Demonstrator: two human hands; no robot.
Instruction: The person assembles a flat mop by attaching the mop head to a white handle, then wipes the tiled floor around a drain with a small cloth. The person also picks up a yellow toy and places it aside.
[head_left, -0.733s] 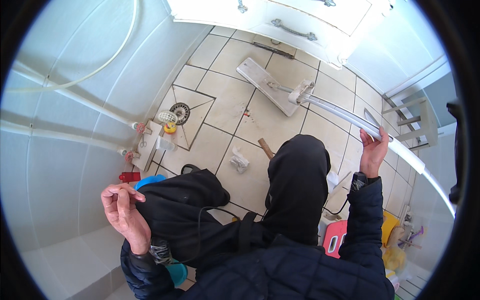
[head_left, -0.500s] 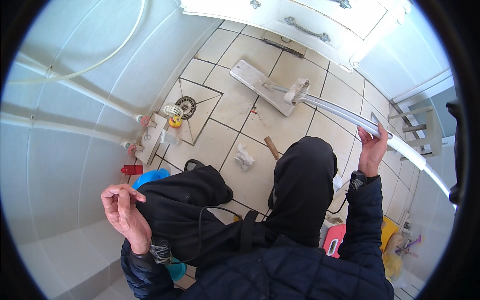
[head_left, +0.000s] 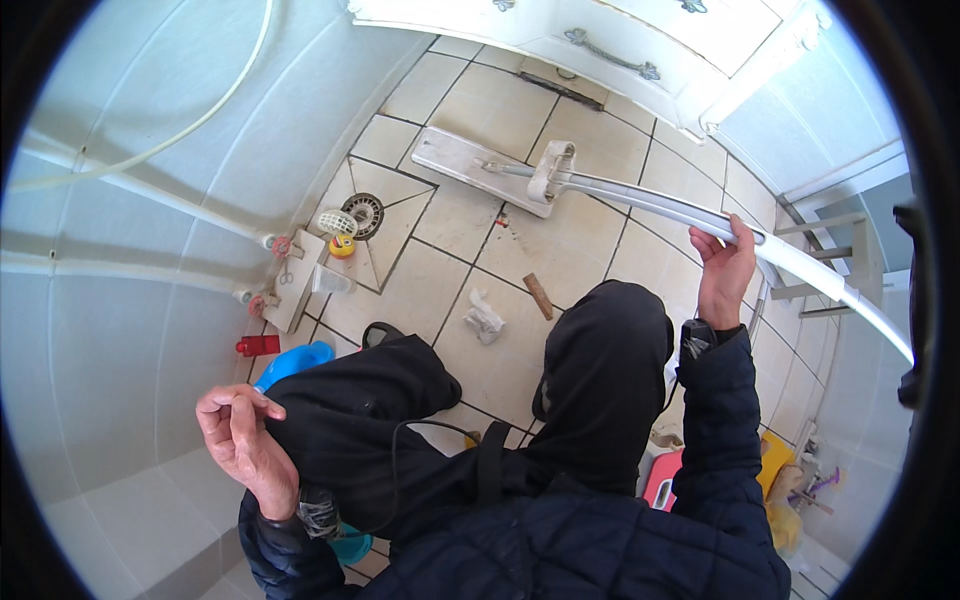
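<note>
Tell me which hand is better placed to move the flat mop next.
Right, probably: the right hand holds the mop handle, while the left hand is well away, near the left leg.

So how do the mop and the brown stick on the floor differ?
The mop is pale; the stick is brown. The mop is far longer, with a flat head; the stick is a short, plain strip. The right hand holds the mop; the stick lies untouched. Both show against the floor tiles.
</note>
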